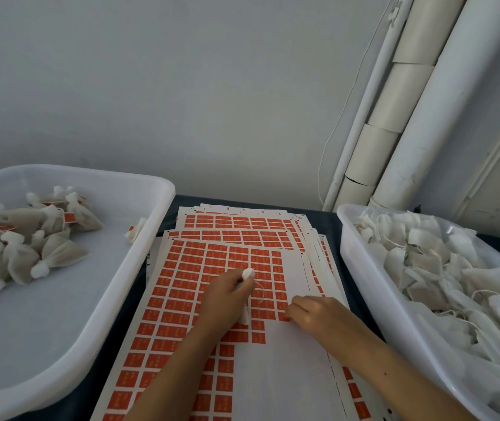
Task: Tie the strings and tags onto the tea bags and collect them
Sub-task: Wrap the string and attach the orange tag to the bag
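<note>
Your left hand [227, 296] has its fingers curled round a small white gauze tea bag [247, 276], whose bunched neck pokes out above your knuckles while its thin white string [261, 294] loops free to the right. Your right hand [312, 311] lies on the top sheet of orange rectangular paper tags [212, 268], its fingertips at the edge where the printed tags meet the bare white backing; whether they have already pinched a tag I cannot tell, since the fingers hide it.

The step in hand looks like peeling one tag off for this bag. Work from the torn edge, taking the nearest tag in the row so that the sheet empties in order. Keep the bag lifted just clear of the sheet so the string does not catch under your right fingers. Bring the loose end of the string to the tag, not the tag to the bag, and fold it squarely so it grips the string.

The finished bag belongs in the wide white plastic tray [151, 189] at your left, where tagged bags [30, 244] are heaped. Untagged bags [425, 262] wait in the white plastic bin [346, 238] at your right
</note>
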Tool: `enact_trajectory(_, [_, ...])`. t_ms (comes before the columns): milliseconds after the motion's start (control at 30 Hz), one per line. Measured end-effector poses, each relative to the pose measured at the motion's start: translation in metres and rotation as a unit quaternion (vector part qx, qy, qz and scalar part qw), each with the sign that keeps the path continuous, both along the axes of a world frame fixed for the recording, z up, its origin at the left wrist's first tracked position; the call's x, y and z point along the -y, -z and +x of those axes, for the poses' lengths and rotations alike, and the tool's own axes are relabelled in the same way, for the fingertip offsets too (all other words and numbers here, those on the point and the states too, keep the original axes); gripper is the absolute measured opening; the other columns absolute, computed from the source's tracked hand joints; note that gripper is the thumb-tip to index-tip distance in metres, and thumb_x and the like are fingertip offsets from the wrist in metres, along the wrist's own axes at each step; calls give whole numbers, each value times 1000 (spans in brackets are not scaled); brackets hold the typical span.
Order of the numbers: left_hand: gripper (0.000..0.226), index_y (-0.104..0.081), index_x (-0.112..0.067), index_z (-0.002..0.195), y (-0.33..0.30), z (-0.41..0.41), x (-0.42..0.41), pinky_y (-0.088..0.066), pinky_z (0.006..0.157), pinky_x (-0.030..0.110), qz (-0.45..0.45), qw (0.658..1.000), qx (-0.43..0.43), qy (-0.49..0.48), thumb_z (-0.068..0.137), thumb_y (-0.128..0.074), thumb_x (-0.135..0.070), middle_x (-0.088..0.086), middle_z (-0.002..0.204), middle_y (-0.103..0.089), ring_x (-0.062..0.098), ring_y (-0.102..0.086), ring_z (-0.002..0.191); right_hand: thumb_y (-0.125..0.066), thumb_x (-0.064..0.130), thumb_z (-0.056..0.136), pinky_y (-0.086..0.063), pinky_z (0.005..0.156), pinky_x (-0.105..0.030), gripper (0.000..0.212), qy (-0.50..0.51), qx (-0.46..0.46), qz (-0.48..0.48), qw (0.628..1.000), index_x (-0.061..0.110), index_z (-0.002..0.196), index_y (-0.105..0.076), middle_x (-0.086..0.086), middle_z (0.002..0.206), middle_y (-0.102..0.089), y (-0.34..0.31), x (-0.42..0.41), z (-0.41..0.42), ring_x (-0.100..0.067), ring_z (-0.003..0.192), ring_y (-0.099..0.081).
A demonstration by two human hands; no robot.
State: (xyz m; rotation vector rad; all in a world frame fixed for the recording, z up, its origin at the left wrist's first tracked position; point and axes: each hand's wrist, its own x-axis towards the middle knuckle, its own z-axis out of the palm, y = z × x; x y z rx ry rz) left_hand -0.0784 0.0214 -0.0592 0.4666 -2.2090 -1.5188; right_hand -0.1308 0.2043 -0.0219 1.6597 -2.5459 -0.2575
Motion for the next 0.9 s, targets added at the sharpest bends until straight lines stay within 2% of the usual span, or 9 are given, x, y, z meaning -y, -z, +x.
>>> enact_trajectory(167, [31, -57, -25, 66, 0, 0, -1, -44, 56, 14, 6, 1000, -5, 5, 95, -49, -35, -9, 59, -57, 6, -56, 55, -45, 24, 97, -31, 108, -29, 46, -18, -7, 8, 1000, 18, 141, -34, 1, 143, -42, 0, -4, 2, -17, 124, -50])
enact_trajectory(333, [30, -58, -23, 69, 1, 0, 0, -48, 61, 16, 4, 1000, -1, 9, 95, -49, -34, -4, 65, -61, 9, -59, 61, -52, 20, 95, -39, 105, -34, 45, -15, -34, 19, 999, 13, 138, -40, -4, 138, -50, 1, 3, 1, -21, 116, -56])
enact_trajectory(367, [30, -59, -22, 69, 1, 0, 0, -48, 61, 16, 5, 1000, -1, 10, 95, -49, -34, -3, 66, -61, 9, -59, 61, -60, 20, 90, -45, 100, -34, 46, -21, -41, 6, 999, 13, 133, -47, -3, 131, -56, 0, 3, 3, -20, 109, -62])
enact_trajectory(433, [30, -59, -23, 69, 0, 0, 0, -48, 61, 16, 7, 1000, -1, 12, 95, -49, -35, -3, 66, -62, 10, -59, 61, -85, 26, 64, -57, 76, -26, 49, -45, -56, -43, 997, 15, 109, -67, 3, 103, -71, 0, 1, 2, -11, 79, -70])
enact_trajectory(467, [30, -59, -23, 69, 0, 0, 0, -48, 60, 16, 7, 1000, 0, 13, 95, -49, -35, -4, 66, -62, 9, -60, 61, -90, 30, 52, -58, 65, -21, 50, -52, -66, -65, 994, 18, 96, -72, 7, 89, -73, 1, 0, 1, -7, 66, -69])
enact_trajectory(533, [30, -58, -24, 68, -1, 0, 0, -47, 59, 14, 6, 1000, 2, 12, 95, -49, -35, -6, 64, -61, 8, -59, 60, -92, 33, 44, -56, 55, -16, 46, -54, -77, -99, 991, 20, 84, -74, 9, 78, -73, 2, 2, 1, -5, 56, -67])
enact_trajectory(733, [30, -58, -23, 69, -2, 1, -1, -49, 61, 16, 12, 1000, 3, 21, 95, -49, -34, -3, 65, -61, 9, -60, 61, -88, 27, 56, -51, 56, -12, 33, -1, -28, -205, 978, 15, 82, -71, 5, 79, -73, 1, 6, 0, -7, 55, -67])
enact_trajectory(833, [31, -57, -24, 67, -3, 2, 0, -45, 57, 13, 6, 1000, 6, 16, 95, -49, -34, -5, 61, -58, 6, -55, 56, -62, 33, 87, -42, 79, -10, 29, 49, 37, -196, 979, 17, 110, -62, 5, 112, -68, 1, 7, -1, -12, 84, -69])
enact_trajectory(900, [32, -56, -24, 65, -3, 1, 0, -43, 56, 12, -1, 1000, 2, 10, 95, -49, -35, -7, 59, -56, 5, -54, 55, -49, 38, 93, -34, 79, -3, 31, 70, 45, -206, 975, 21, 119, -55, 8, 120, -63, 7, 7, -4, -11, 89, -67])
